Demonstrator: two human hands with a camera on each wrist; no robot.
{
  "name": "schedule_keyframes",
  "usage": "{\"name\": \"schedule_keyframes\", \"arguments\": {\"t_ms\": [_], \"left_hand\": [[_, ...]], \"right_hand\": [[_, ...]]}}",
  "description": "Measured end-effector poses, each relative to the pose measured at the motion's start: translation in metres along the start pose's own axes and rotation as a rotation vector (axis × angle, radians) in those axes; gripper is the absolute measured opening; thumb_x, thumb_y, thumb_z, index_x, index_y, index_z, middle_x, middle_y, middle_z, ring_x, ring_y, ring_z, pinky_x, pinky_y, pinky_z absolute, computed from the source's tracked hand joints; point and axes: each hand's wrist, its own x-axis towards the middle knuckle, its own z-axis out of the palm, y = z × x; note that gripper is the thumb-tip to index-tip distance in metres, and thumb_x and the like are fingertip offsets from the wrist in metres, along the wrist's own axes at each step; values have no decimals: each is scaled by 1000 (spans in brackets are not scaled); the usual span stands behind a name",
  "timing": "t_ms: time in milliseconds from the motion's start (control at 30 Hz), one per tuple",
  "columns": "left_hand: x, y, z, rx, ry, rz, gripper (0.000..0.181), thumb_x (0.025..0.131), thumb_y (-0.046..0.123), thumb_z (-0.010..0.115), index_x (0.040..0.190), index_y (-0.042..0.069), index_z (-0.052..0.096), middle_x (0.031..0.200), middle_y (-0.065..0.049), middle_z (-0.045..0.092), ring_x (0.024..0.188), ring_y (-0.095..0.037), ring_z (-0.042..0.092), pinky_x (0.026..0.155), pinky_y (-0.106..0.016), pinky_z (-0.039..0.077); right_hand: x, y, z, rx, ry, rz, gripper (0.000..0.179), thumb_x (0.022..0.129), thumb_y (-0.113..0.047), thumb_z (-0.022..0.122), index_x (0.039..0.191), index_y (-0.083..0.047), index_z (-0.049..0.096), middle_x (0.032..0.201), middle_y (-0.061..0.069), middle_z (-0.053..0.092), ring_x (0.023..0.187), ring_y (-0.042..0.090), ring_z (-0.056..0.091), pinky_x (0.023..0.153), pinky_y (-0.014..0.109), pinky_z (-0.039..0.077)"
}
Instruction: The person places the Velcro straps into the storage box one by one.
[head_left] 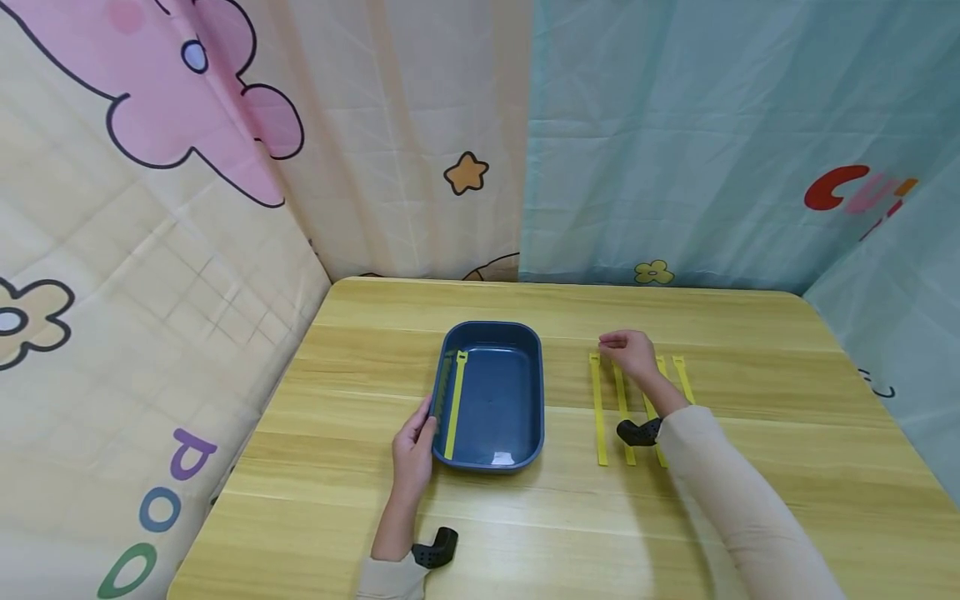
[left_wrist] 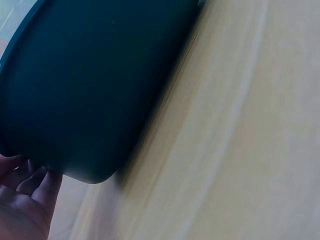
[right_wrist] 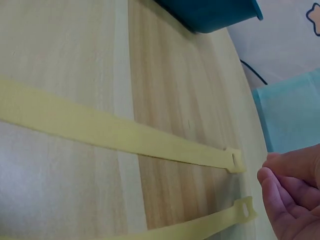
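Note:
My left hand (head_left: 413, 450) grips the left side of a blue plastic tray (head_left: 536, 392), with the thumb at the rim and the fingers against the outer wall. Inside the tray, along its left side, lies one yellow hook-and-loop cable tie (head_left: 455, 408). My right hand (head_left: 633, 354) hovers over the tops of several more yellow ties laid out in a row. Its fingertips are close to the slotted head of the leftmost tie (head_left: 598, 408). In the right wrist view, the thumb and fingertips (right_wrist: 267, 172) come together near two tie heads, with nothing visible between them.
The ties lie on a wooden table (head_left: 337, 375) to the right of the tray. My right forearm partly covers some of them. Printed curtains (head_left: 420, 125) hang behind the table and at both sides. A black wrist device (head_left: 437, 548) sits at each wrist.

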Motion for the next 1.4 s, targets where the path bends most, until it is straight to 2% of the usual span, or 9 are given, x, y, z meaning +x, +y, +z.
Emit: {"name": "schedule_keyframes", "arguments": {"t_ms": [200,400,800,1133,1400], "left_hand": [[0,0,0,2,6,-5,34,86,-2,40,120,-8,40,124,-20,38,116,-19,32,92,-24,29],[0,0,0,-5,7,9,34,86,-4,40,119,-9,41,124,-20,38,116,-21,32,90,-19,30],[0,-2,0,-8,4,14,34,86,-4,40,119,-9,41,124,-21,38,115,-20,33,88,-15,31],[0,-1,0,-15,-12,6,34,87,-3,39,120,-9,39,125,-21,37,116,-19,32,89,-16,30],[1,-1,0,-15,-6,7,34,87,-2,39,120,-8,40,125,-20,37,116,-20,32,89,-16,30]], "right_hand": [[1,2,3,-93,-31,-3,27,77,-3,59,102,7,56,94,19,58,84,27,55,72,35,47],[0,-1,6,-177,-72,-32,32,73,-1,61,103,10,55,94,21,58,86,29,53,71,37,46],[1,-1,10,-257,-99,-41,40,69,-5,67,104,9,55,95,20,57,86,29,52,75,39,43],[1,4,12,-239,-81,-59,30,67,0,67,95,7,59,80,14,55,72,22,47,63,32,42],[0,5,11,-239,-81,-77,23,68,-3,67,89,4,62,80,14,56,73,23,48,64,33,43]]}}
